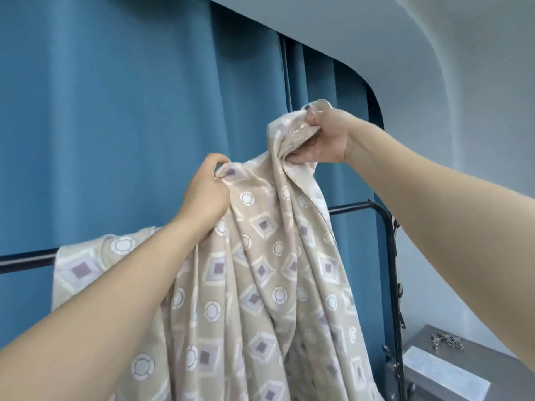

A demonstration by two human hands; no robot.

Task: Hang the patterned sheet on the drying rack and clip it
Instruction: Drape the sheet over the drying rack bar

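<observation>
Clearly, the left hand [204,192] and the right hand [325,138] each grip a bunch of the beige patterned cotton sheet [260,285], lifted above the black metal rack bar [27,260], probably to spread it; one end already lies over the bar.

Looks like a home room used for laundry. Full-height blue curtain [130,111] behind both hands, plain white wall [463,82] right of the right hand [324,140]. Black metal drying rack [392,256] below the hands, grey cabinet [477,363] with clips [447,341] on top, lower right.
</observation>
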